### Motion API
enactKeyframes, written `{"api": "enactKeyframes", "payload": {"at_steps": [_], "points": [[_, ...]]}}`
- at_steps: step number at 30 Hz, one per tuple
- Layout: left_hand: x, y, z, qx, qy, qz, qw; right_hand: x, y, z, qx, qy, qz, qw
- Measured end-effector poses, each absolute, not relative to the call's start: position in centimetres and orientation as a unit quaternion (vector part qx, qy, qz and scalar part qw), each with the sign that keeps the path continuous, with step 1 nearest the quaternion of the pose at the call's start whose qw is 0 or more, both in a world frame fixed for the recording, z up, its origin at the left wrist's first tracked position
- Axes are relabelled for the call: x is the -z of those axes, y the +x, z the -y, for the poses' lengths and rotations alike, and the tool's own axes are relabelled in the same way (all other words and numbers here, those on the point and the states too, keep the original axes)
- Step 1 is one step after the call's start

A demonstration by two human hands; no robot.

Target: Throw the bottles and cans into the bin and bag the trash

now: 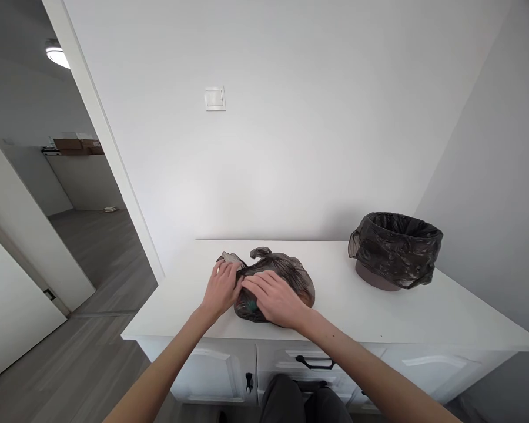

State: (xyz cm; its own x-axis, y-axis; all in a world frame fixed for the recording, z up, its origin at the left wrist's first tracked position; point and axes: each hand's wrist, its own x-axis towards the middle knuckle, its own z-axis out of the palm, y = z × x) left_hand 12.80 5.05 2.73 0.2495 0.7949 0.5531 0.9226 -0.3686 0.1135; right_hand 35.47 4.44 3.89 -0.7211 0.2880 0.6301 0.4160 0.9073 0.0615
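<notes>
A thin black plastic bag [291, 267] with things inside lies on the white cabinet top. Through the film show a greenish patch and an orange-brown patch; I cannot make out what they are. My left hand [221, 286] is closed on the bag's gathered left side, where a loose end of film sticks out past the fingers. Over the front of the bag, my right hand [277, 298] has its fingers bent together on the film, their tips close to my left thumb. A loop of the bag stands up behind the hands.
On the right of the white cabinet top [335, 320] stands a brown bin [376, 278] lined with a black bag [397, 252] folded over its rim. A wall with a light switch [214, 98] rises behind. Drawers with black handles [315, 362] face me; a doorway opens left.
</notes>
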Motion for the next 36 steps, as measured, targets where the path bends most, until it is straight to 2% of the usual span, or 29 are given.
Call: {"api": "enactKeyframes", "payload": {"at_steps": [2,6,10,14,17,24,27,31,36], "points": [[-2.4,13.4,-5.4,0.254,-0.799,0.533,0.114,-3.8,34.3,-4.1,0.072,-0.204,0.929,0.299],[-2.3,13.9,-4.0,0.241,-0.820,0.510,0.097,-3.1,34.2,-4.9,0.000,-0.268,0.912,0.311],[-2.5,13.9,-0.4,0.229,-0.883,0.403,0.077,-2.7,35.7,-5.0,-0.028,-0.213,0.936,0.278],[-2.1,13.3,2.3,0.215,-0.913,0.334,0.092,-2.3,37.1,-3.8,0.005,-0.176,0.956,0.236],[-1.1,12.0,2.9,0.179,-0.912,0.359,0.090,-1.4,38.0,-2.8,0.040,-0.178,0.956,0.228],[1.1,9.1,3.1,0.070,-0.819,0.568,0.046,1.1,39.9,-0.4,0.067,-0.225,0.950,0.207],[0.1,9.8,3.2,0.094,-0.825,0.553,0.071,1.0,40.3,0.6,0.055,-0.246,0.942,0.223],[-1.6,11.7,1.7,0.134,-0.872,0.460,0.098,0.4,41.4,0.9,0.017,-0.276,0.920,0.277],[-1.9,11.5,-2.0,0.074,-0.897,0.426,0.094,1.4,45.1,-1.0,-0.031,-0.346,0.868,0.355]]}}
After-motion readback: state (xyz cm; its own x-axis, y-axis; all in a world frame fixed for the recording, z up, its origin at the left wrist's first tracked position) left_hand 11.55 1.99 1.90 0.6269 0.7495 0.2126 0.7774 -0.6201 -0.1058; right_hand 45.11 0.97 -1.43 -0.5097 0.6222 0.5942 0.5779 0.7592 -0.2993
